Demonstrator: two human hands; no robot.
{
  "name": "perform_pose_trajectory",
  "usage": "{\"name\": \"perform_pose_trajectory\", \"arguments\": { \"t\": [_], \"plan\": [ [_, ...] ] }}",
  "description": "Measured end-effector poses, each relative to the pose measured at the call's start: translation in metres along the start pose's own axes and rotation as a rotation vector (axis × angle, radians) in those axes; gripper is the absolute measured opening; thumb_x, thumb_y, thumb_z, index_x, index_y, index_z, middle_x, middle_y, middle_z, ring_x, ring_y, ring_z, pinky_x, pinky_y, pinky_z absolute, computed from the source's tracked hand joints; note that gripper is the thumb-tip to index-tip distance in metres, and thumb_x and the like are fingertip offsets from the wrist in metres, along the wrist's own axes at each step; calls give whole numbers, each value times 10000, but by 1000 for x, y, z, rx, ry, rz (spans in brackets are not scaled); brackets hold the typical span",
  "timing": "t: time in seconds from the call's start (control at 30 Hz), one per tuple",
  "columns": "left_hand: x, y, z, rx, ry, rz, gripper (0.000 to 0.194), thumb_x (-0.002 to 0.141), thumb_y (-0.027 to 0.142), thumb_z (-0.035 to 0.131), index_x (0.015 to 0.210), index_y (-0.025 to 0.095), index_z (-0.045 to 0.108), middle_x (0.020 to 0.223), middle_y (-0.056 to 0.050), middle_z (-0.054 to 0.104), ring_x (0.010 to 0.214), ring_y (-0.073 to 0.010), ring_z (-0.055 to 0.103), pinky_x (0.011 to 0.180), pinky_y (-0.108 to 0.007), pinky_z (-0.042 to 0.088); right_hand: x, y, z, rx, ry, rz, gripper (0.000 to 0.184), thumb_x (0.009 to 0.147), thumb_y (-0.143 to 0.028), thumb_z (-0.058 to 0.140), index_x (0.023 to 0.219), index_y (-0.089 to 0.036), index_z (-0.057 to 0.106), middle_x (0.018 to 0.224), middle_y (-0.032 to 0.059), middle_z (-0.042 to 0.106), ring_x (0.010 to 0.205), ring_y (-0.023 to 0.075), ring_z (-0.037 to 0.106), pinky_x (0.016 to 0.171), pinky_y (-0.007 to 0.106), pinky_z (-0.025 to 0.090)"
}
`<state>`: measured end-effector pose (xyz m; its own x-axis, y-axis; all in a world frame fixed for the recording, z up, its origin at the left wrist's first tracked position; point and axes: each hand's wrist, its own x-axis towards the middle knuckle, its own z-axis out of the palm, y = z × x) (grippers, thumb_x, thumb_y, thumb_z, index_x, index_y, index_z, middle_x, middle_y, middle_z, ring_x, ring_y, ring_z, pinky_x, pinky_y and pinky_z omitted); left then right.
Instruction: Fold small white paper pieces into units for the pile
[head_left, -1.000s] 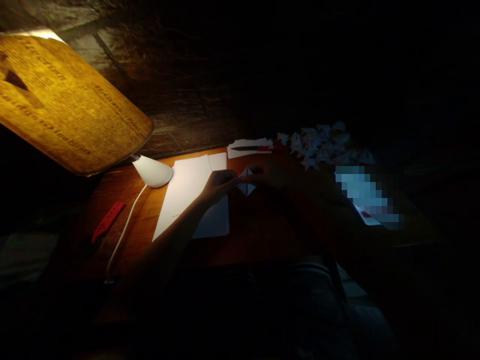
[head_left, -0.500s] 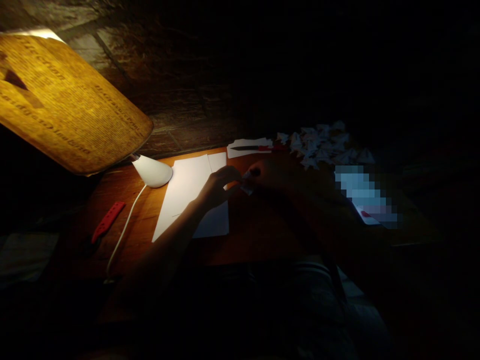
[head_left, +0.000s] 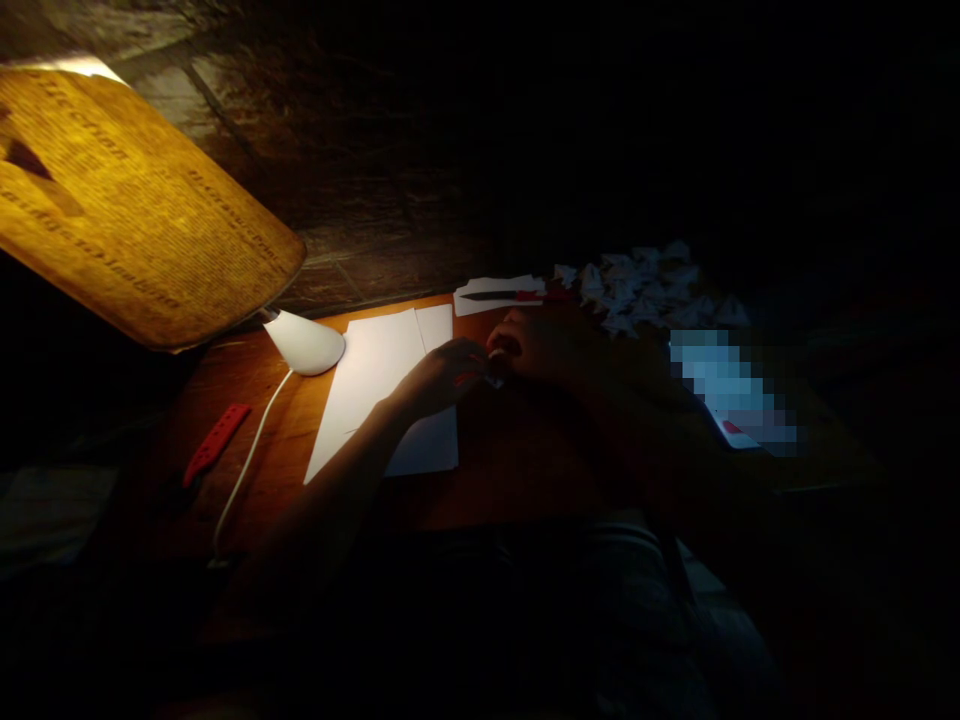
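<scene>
Large flat white paper sheets (head_left: 382, 365) lie on the brown wooden tabletop (head_left: 517, 490), the person's left forearm reaching across above them. Just past their right edge, the small folded white paper piece (head_left: 495, 381) is between the bare hands, mostly hidden. The bare right hand (head_left: 538, 345) seems to have its fingers clamped on it; the bare left hand (head_left: 448, 374) has bent fingers close by, though whether they touch the paper I cannot tell. Pinching lightly would suit thin paper, with one hand steadying while the other squares the edges. The piece sits in shadow, so tilting it toward the lit sheets should make its creases easier to judge. Farther back, a red-handled, dark-bladed knife (head_left: 491, 296) lies near the right hand; knuckles are best kept off it.
</scene>
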<state>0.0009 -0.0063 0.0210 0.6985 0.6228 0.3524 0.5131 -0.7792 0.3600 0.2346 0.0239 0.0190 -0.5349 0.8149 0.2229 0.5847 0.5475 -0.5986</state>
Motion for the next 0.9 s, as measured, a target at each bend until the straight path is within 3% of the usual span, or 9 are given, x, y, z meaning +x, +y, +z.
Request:
{"name": "perform_pose_trajectory", "arguments": {
  "t": [0.2,0.37,0.63,0.9],
  "plan": [
    [-2,-1,-2,5,-30,0,240,963,145,601,1064,212,808,1111,-88,804,1040,-213,751,935,-362,619,4,8,-10,87,-113,-64,161,883,-289,760,987,-182,820,1081,101,719,930,216,636,793,320,444],
    [-3,-3,0,88,-29,26,290,943,126,594,1127,225,794,1107,-83,806,1036,-228,744,964,-402,589,3,5,-12,65,-98,-61,152,887,-300,764,964,-175,804,1028,97,708,881,205,613,758,315,431],
    [-1,11,5,190,-76,-29,261,968,157,615,1170,208,772,1140,-91,786,1105,-255,686,1005,-421,541,4,6,-6,83,-51,-26,148,854,-244,736,970,-151,735,973,79,691,800,175,580,697,298,402],
    [-1,20,15,224,-29,-70,346,984,137,544,1220,222,782,1085,-83,795,968,-225,700,918,-386,564,5,11,-2,178,-68,26,213,820,-238,728,1017,-159,731,960,69,738,781,170,601,683,294,411]
  ]
}}
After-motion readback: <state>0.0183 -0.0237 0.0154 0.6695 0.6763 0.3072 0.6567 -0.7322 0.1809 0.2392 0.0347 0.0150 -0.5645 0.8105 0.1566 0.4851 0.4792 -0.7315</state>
